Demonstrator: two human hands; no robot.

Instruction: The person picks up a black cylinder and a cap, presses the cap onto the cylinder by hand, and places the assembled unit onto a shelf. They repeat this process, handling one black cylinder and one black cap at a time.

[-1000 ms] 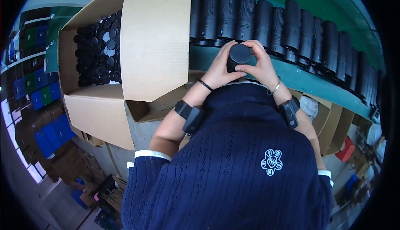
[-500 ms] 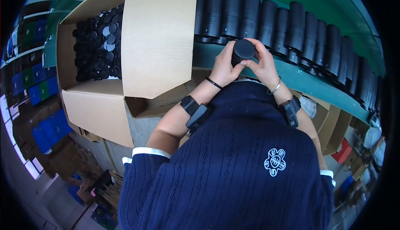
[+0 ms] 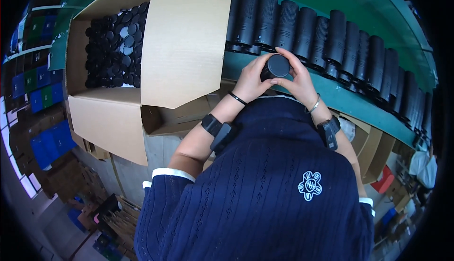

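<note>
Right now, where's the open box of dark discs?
The box is in the head view's upper left, beside the row of black cylinders and left of the left hand.

A head-worn fisheye looks down from close above, facing the person's hands [image 3: 252,81].

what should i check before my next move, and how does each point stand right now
1. Left hand on the black cylinder: ok, curled around its side.
2. Right hand on it too: ok, thumb near the top's edge.
3. Flat round black top fully seated: cannot tell, the seam is hidden.
4. Brown cardboard box open, loose round discs inside visible: ok.
5. Fingers clear of the row of black textured cylinders: cannot tell, they overlap in view.
</note>
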